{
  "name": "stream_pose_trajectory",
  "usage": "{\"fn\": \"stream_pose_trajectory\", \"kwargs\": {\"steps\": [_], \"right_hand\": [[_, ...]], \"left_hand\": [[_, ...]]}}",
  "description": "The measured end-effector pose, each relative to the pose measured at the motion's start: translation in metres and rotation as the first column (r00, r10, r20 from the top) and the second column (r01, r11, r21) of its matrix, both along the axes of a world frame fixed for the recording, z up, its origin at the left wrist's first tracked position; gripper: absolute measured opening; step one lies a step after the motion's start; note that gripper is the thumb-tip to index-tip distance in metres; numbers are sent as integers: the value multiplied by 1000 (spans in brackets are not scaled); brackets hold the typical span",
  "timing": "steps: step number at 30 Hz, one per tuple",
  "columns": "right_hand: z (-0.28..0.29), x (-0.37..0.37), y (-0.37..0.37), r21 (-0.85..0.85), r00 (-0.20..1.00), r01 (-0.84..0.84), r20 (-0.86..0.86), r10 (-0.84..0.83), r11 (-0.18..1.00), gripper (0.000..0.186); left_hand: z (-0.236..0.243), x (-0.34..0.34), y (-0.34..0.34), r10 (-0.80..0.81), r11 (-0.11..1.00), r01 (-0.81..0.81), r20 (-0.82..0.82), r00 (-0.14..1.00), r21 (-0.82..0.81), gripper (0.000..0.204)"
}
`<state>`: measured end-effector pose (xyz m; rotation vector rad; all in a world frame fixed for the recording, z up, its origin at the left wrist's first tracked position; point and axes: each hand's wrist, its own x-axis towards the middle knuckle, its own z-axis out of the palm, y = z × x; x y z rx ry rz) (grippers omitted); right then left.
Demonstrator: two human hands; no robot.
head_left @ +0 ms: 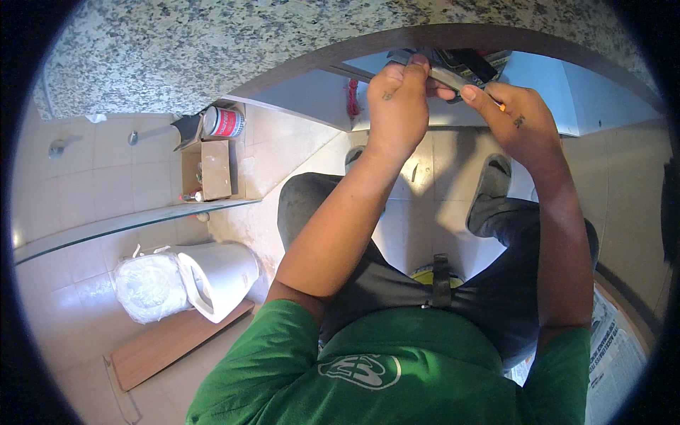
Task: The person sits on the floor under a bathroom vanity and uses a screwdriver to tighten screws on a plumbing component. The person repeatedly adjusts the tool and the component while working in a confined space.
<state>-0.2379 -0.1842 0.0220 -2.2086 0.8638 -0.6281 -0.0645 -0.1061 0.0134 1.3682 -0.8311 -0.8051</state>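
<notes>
Both of my hands are up at the cabinet opening beneath the granite countertop (212, 49). My left hand (401, 106) is closed round a narrow grey metal strip (457, 81), with the thumb pressed along its top. Farther right, my right hand (520, 120) pinches the other end of the strip. A small orange tip (501, 107) shows by the right fingers; what it belongs to is hidden. Behind the strip, dark objects (471, 62) lie inside the cabinet, too shaded to name. A red cord bundle (353, 98) hangs left of my left hand.
The countertop's curved edge overhangs the pale cabinet panel (301, 95). At left are a cardboard box (216, 170), a paint can (225, 122), a glass panel (127, 222), a white toilet (230, 276) with plastic-wrapped lid and a wooden board (177, 343). Newspaper (613, 354) lies at lower right.
</notes>
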Motion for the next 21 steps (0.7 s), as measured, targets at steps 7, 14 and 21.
{"fn": "stream_pose_trajectory", "kwargs": {"steps": [7, 14, 21], "right_hand": [[1, 1, 0, -45, 1000, -10, 3, 10, 999, 44], [5, 2, 0, -98, 997, -35, -73, 28, 995, 44], [2, 3, 1, -51, 1000, -28, 0, 28, 998, 46]], "left_hand": [[-2, 2, -2, 13, 999, -15, -46, 999, -45, 36], [-2, 4, 0, 8, 998, -8, -3, 1000, -61, 36], [2, 0, 3, 33, 998, -38, -106, 994, -41, 32]]}}
